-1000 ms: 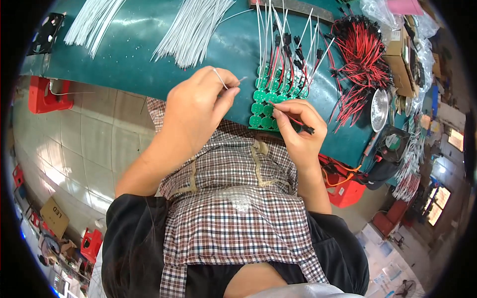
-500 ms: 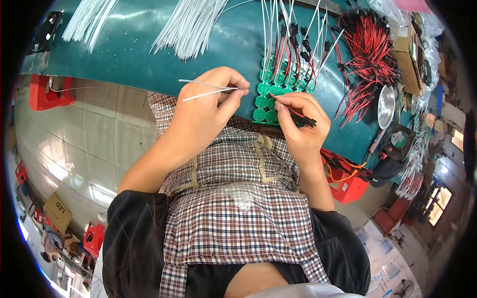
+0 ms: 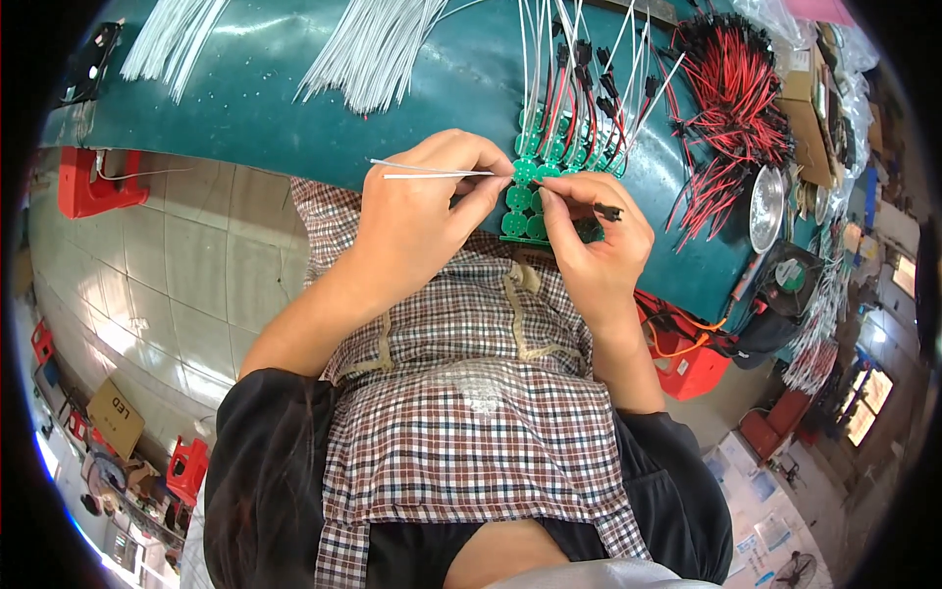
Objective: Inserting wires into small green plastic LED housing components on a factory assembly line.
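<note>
A panel of small round green circuit boards lies at the table's near edge, between my hands. White wires and red-and-black leads with black plugs rise from its far rows. My left hand pinches two thin white wires between thumb and forefinger, their tips close to the panel's left column. My right hand is closed in a pinch over the panel's right side. A black plug sticks out past its fingers, on a lead mostly hidden by them. Whether the wire tips touch the boards I cannot tell.
Bundles of white wires lie at the far left of the green table. To the right are a heap of red-and-black leads, a metal dish, a soldering iron and a small black fan.
My left hand has moved right with the white wires, closer to the boards. My right hand has shifted slightly, and the black plug in it now sits higher.
</note>
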Tool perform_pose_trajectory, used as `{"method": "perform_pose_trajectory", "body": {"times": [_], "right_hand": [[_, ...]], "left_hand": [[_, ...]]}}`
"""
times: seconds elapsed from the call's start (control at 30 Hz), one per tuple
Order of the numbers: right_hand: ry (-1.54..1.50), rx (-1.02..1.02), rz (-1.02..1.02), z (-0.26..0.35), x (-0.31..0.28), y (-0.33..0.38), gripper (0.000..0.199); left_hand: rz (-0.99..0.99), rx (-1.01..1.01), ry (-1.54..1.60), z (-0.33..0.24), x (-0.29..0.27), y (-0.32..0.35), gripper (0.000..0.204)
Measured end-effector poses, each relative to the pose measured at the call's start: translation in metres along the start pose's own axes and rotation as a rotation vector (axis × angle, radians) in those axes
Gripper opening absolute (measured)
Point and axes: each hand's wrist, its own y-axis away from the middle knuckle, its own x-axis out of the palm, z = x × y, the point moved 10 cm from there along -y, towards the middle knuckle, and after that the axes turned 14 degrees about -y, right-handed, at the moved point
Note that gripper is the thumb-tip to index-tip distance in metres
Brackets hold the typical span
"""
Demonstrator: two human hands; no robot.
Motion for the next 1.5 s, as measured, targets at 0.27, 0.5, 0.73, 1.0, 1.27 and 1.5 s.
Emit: {"method": "perform_pose_trajectory", "body": {"times": [0.27,0.5,0.73,1.0,1.27,1.5], "right_hand": [[0.040,0.020,-0.043,-0.004,0.007,-0.004,0.019],[0.143,-0.054,0.004,0.001,0.009,-0.005,0.015],[0.134,-0.069,-0.076,0.009,-0.012,-0.002,0.015],[0.724,0.112,-0.318,-0.012,-0.117,-0.015,0.015],[0.808,0.409,-0.275,-0.056,-0.143,-0.012,0.013],[0.355,0.358,-0.395,-0.063,-0.159,-0.008,0.015]], "left_hand": [[-0.012,0.006,-0.008,0.002,0.002,-0.001,0.008],[-0.021,0.020,-0.036,0.001,0.001,-0.001,0.009],[-0.014,0.074,-0.088,-0.003,0.003,-0.002,0.008],[-0.019,0.087,-0.116,-0.005,0.005,-0.003,0.009],[0.099,0.083,-0.245,-0.010,0.008,-0.009,0.009],[0.141,0.053,-0.279,-0.007,0.013,-0.018,0.017]]}}
